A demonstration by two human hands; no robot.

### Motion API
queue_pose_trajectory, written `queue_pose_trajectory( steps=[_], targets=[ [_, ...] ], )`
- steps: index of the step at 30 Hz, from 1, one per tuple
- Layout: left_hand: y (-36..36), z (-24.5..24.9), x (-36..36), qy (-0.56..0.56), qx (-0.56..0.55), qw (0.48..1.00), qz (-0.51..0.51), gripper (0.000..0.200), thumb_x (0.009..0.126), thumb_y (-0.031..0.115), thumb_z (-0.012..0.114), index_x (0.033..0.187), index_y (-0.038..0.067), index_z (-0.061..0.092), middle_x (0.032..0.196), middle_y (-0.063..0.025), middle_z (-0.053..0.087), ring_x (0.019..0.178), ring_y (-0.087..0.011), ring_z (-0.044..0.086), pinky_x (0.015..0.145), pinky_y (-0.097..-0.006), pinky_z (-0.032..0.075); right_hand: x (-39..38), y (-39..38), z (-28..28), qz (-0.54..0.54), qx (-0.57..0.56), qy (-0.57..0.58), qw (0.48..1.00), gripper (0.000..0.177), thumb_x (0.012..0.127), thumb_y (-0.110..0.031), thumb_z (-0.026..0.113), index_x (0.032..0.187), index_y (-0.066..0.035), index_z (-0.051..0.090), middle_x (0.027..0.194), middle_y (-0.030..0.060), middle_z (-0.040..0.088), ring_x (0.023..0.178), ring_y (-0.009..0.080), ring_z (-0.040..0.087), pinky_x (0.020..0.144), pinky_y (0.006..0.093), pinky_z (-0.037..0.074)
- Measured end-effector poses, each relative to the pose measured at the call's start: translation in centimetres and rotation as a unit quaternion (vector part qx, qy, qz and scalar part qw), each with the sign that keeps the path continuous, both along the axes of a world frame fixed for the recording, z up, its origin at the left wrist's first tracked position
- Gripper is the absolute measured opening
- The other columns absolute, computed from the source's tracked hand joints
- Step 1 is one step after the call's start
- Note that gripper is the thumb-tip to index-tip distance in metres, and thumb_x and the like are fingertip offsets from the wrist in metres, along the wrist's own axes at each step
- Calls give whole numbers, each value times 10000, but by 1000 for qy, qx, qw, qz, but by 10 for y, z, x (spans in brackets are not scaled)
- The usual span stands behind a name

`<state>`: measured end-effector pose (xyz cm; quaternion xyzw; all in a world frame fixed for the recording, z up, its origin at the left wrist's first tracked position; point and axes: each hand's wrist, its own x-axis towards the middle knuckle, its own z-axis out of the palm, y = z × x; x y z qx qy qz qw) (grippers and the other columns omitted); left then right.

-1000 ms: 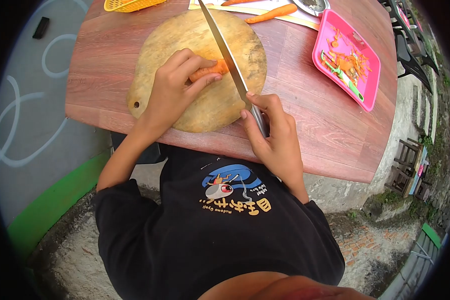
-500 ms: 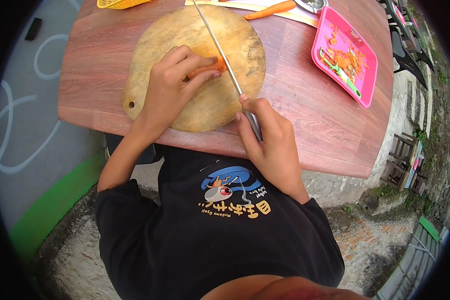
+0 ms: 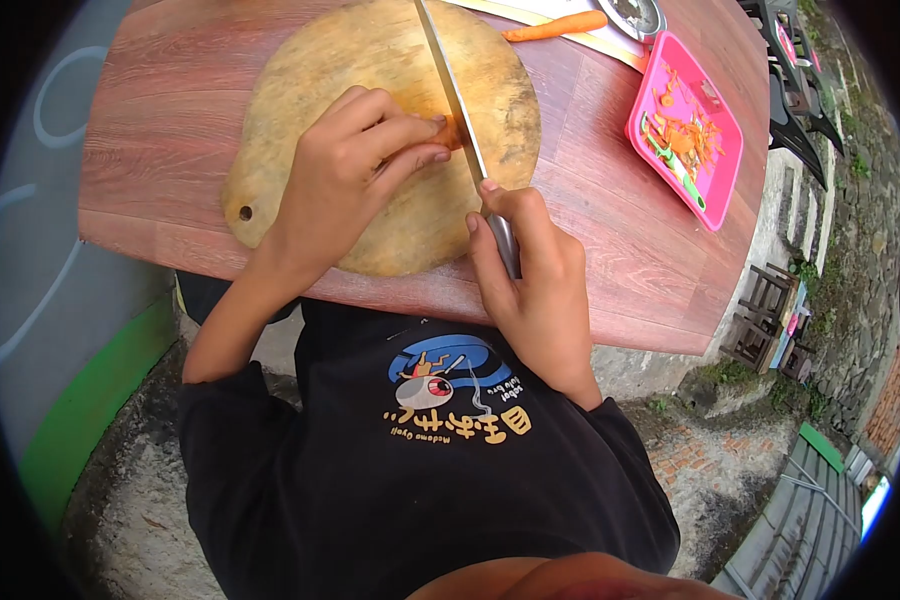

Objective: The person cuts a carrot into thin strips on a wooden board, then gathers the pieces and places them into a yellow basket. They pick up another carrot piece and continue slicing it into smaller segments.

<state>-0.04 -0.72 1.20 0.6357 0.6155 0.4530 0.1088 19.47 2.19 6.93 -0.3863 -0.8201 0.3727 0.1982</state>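
Observation:
A round wooden cutting board (image 3: 300, 90) with a small hole in its handle lies at the table's near edge. On it my left hand (image 3: 365, 155) is closed over an orange carrot piece (image 3: 453, 130), pressing it down with the fingertips; most of the piece is hidden by the fingers. My right hand (image 3: 530, 265) is wrapped round the handle of a long knife (image 3: 453, 95). The blade points away from me and stands at the right end of the carrot piece, touching or very near it.
A whole peeled carrot (image 3: 557, 26) lies beyond the board, near a metal bowl (image 3: 635, 14). To the right, a pink tray (image 3: 727, 165) holds carrot peelings and a green-handled peeler (image 3: 682, 172). All stand on the reddish wooden table (image 3: 610, 280).
The camera view has shifted a little, so the yellow basket at the top left has left the picture. Both hands keep their grips, with the knife still beside the carrot piece.

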Motion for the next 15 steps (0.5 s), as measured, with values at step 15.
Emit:
queue_pose_trajectory(
  steps=[15],
  targets=[
    [-1, -4, -3, -50, 21, 999, -3, 222, 765, 66, 822, 966, 0, 752, 819, -77, 624, 768, -222, 602, 659, -340, 483, -29, 19, -5, -35, 3, -31, 999, 197, 949, -13, 630, 1128, 9, 552, 822, 276, 656, 777, 474, 677, 620, 457, 507]
  ],
)
